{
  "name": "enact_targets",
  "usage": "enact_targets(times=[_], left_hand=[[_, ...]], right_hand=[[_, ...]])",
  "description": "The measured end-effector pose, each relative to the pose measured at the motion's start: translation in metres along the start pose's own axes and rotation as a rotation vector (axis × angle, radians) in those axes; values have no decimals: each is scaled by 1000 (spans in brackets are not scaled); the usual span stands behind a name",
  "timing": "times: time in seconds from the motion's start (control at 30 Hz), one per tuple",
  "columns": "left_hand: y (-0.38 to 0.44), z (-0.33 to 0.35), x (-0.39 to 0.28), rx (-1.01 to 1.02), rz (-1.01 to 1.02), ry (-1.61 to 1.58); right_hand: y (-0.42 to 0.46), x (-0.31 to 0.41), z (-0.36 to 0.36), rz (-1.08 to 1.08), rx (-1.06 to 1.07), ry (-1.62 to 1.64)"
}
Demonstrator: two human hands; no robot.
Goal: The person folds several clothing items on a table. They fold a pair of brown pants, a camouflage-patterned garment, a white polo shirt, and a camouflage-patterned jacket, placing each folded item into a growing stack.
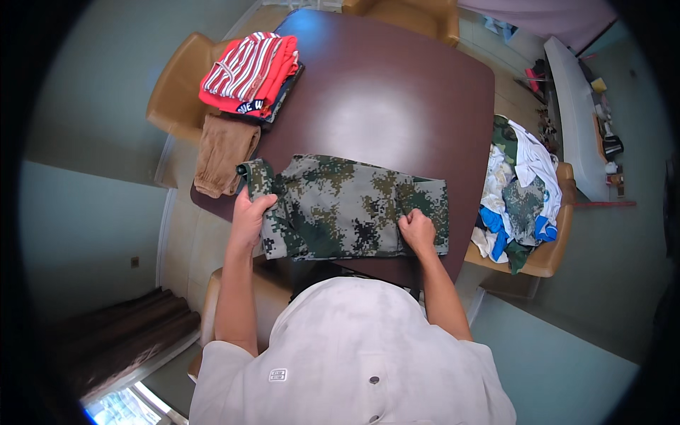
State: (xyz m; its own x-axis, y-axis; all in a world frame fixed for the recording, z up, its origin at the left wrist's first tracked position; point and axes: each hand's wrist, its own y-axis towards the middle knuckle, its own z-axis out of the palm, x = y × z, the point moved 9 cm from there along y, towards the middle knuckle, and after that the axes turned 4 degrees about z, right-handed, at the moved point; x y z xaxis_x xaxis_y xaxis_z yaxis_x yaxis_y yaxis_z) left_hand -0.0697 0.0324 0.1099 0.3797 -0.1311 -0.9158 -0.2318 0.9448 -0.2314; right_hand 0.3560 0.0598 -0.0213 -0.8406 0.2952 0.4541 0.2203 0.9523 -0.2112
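A digital-camouflage garment (345, 207), which looks like folded trousers, lies lengthwise along the table's near edge. My left hand (251, 215) grips its left end, thumb on top, and that end is raised and bent over on itself. My right hand (417, 229) is curled into a fist and rests on the cloth near the garment's right end. Its fingertips are tucked out of sight, and I see no cloth pulled up between them.
The dark brown table (414, 106) bears a stack of red and striped clothes (249, 71) at far left. Brown plush trousers (226, 154) lie folded nearer me. A tan chair (566, 212) on the right holds a loose clothes heap (523, 186). Another tan chair (170, 101) stands left.
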Motion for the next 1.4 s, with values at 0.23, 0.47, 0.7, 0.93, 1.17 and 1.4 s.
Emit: enact_targets(times=[0.23, 0.47, 0.7, 0.93, 1.17, 1.4], left_hand=[[34, 0, 13, 208, -39, -5], [80, -74, 17, 177, -37, 230], [101, -89, 26, 202, -10, 395], [88, -59, 32, 291, 9, 359], [47, 6, 48, 373, -58, 372], [57, 31, 101, 436, -94, 503]], right_hand=[[7, -54, -17, 189, -111, -51], [-15, -23, -27, 115, -188, -163], [-15, 122, 107, 24, 561, 847], [3, 227, 196, 227, 858, 1190], [8, 259, 229, 314, 966, 1364], [13, 237, 217, 294, 1076, 1455]])
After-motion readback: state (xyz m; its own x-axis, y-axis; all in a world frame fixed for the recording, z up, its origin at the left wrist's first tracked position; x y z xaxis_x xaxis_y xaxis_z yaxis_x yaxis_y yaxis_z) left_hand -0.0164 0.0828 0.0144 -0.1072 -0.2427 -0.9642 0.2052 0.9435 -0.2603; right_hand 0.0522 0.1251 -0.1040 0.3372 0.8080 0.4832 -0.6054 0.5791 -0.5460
